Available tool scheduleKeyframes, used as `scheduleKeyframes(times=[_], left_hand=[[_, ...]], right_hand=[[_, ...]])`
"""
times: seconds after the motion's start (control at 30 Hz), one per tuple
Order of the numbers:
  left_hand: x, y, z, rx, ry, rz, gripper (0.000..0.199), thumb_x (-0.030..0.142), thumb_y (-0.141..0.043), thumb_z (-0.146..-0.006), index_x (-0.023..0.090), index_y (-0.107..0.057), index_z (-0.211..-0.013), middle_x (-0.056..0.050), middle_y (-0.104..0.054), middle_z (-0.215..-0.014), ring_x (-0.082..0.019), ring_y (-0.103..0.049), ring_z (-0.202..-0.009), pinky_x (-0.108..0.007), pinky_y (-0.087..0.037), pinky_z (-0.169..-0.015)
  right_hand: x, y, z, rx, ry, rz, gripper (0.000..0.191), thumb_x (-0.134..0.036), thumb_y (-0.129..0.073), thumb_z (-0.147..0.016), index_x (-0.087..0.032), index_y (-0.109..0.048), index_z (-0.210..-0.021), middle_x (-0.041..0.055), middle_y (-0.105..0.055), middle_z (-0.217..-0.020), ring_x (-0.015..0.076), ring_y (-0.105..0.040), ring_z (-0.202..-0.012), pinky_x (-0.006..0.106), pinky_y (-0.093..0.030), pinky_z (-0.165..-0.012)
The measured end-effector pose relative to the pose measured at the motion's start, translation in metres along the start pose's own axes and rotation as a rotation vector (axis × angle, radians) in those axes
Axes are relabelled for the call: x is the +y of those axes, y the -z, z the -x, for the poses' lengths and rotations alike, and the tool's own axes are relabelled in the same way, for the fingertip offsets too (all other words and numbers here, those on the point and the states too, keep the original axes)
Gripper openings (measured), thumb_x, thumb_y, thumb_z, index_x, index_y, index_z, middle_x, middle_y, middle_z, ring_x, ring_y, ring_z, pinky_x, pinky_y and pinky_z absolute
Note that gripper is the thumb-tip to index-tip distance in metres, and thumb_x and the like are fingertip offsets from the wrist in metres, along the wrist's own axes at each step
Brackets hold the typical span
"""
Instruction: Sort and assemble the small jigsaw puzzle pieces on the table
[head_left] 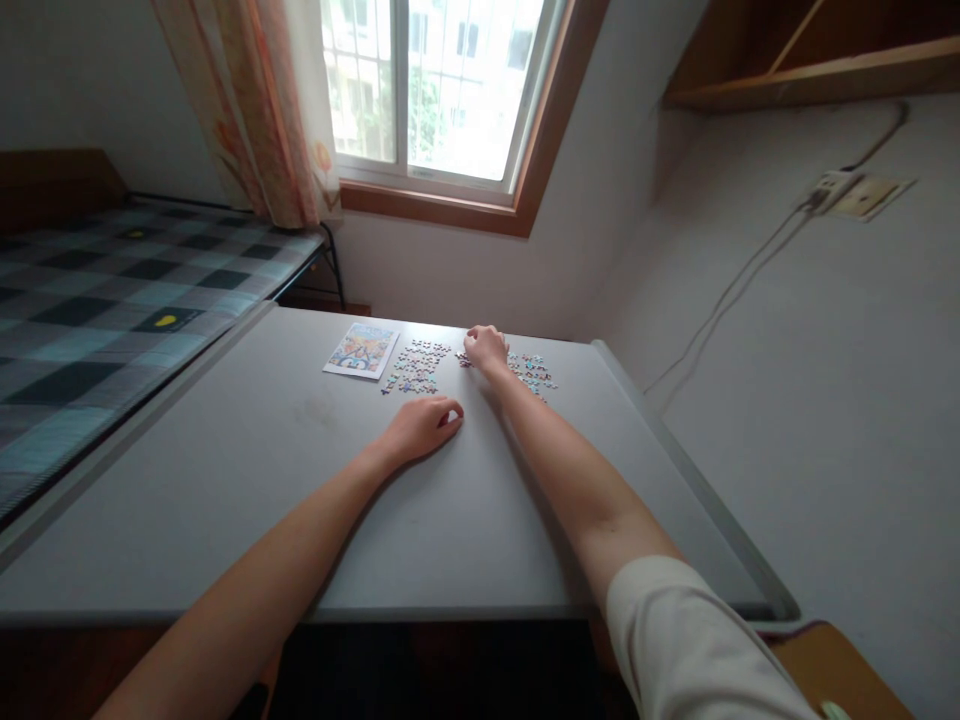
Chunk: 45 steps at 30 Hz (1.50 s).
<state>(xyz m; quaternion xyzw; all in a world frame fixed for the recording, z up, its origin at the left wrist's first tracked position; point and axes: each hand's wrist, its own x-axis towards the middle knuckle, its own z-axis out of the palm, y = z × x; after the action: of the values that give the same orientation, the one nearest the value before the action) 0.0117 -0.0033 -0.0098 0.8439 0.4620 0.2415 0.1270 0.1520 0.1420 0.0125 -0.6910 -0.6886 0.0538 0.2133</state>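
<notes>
On the grey table lie several jigsaw puzzle pieces, one group of pieces (417, 367) to the left and another group of pieces (534, 372) to the right. Between them my right hand (486, 347) reaches down with bent, closed fingers. A few pieces (463, 358) show just beside its fingertips; whatever it grips is hidden. My left hand (421, 425) rests on the tabletop in front of the left group, fingers curled and thumb meeting the index finger, with nothing visible in them. A colourful picture sheet (363, 351) lies flat left of the pieces.
The grey table (262, 480) has raised edges at both sides. Left of it stands a bed with a checked cover (142, 270). A window (442, 90) with a curtain (247, 110) is behind. On the right wall, cables hang from a socket (862, 195).
</notes>
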Motion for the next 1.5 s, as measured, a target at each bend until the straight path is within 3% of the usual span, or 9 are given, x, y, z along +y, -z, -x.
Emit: scheduleKeyframes(times=[0.23,0.47,0.7,0.87,1.03,1.37,1.5], left_hand=[[0.001,0.001,0.001,-0.003,0.003,-0.01,0.024,0.034,-0.046,-0.086,0.024,-0.066,-0.094,0.0,-0.06,-0.073,-0.013,-0.052,-0.064,-0.023,-0.037,-0.061],[0.001,0.002,0.001,-0.003,0.009,0.008,0.024,0.034,-0.047,-0.085,0.024,-0.066,-0.093,0.0,-0.059,-0.072,-0.013,-0.052,-0.064,-0.023,-0.037,-0.061],[0.001,0.003,0.002,-0.008,-0.002,0.0,0.024,0.033,-0.047,-0.085,0.023,-0.067,-0.094,0.0,-0.059,-0.071,-0.013,-0.052,-0.064,-0.023,-0.037,-0.062],[-0.002,0.002,0.002,-0.003,0.0,0.02,0.024,0.034,-0.048,-0.084,0.023,-0.067,-0.092,0.0,-0.057,-0.069,-0.012,-0.051,-0.063,-0.023,-0.037,-0.061],[-0.002,0.003,0.002,-0.006,0.018,0.031,0.026,0.035,-0.047,-0.084,0.022,-0.068,-0.093,0.0,-0.058,-0.069,-0.013,-0.051,-0.064,-0.023,-0.038,-0.061],[-0.003,0.002,0.002,-0.024,0.001,0.01,0.026,0.035,-0.046,-0.085,0.023,-0.067,-0.096,0.0,-0.058,-0.071,-0.012,-0.051,-0.065,-0.022,-0.039,-0.062],[-0.002,0.002,0.002,-0.025,-0.001,-0.003,0.026,0.034,-0.046,-0.086,0.024,-0.067,-0.096,0.0,-0.058,-0.071,-0.013,-0.051,-0.065,-0.022,-0.038,-0.061]], right_hand=[[0.013,-0.014,0.026,-0.03,0.217,0.1,0.036,-0.04,-0.044,-0.089,-0.022,-0.066,-0.111,0.011,-0.058,-0.12,0.0255,-0.05,-0.11,0.037,-0.036,-0.094],[0.016,-0.014,0.039,0.006,0.199,0.093,0.033,-0.032,-0.041,-0.09,-0.022,-0.066,-0.109,0.01,-0.059,-0.121,0.0234,-0.05,-0.112,0.034,-0.036,-0.094],[0.027,-0.005,0.068,0.026,0.185,0.086,0.033,-0.028,-0.041,-0.09,-0.022,-0.066,-0.109,0.0091,-0.058,-0.123,0.0247,-0.045,-0.117,0.039,-0.03,-0.1],[0.03,-0.003,0.076,0.04,0.181,0.055,0.036,-0.028,-0.038,-0.092,-0.021,-0.061,-0.118,0.0091,-0.053,-0.13,0.0253,-0.036,-0.124,0.041,-0.025,-0.104],[0.032,-0.004,0.082,0.087,0.203,0.027,0.038,-0.028,-0.038,-0.092,-0.019,-0.056,-0.124,0.0101,-0.052,-0.131,0.0246,-0.037,-0.123,0.041,-0.024,-0.105],[0.038,-0.004,0.084,0.121,0.234,-0.056,0.037,-0.022,-0.04,-0.09,-0.016,-0.062,-0.119,0.0099,-0.053,-0.129,0.024,-0.039,-0.12,0.036,-0.028,-0.104],[0.039,0.0,0.088,0.174,0.234,-0.175,0.032,-0.019,-0.042,-0.087,-0.016,-0.067,-0.108,0.0103,-0.058,-0.12,0.0223,-0.045,-0.115,0.033,-0.031,-0.102]])
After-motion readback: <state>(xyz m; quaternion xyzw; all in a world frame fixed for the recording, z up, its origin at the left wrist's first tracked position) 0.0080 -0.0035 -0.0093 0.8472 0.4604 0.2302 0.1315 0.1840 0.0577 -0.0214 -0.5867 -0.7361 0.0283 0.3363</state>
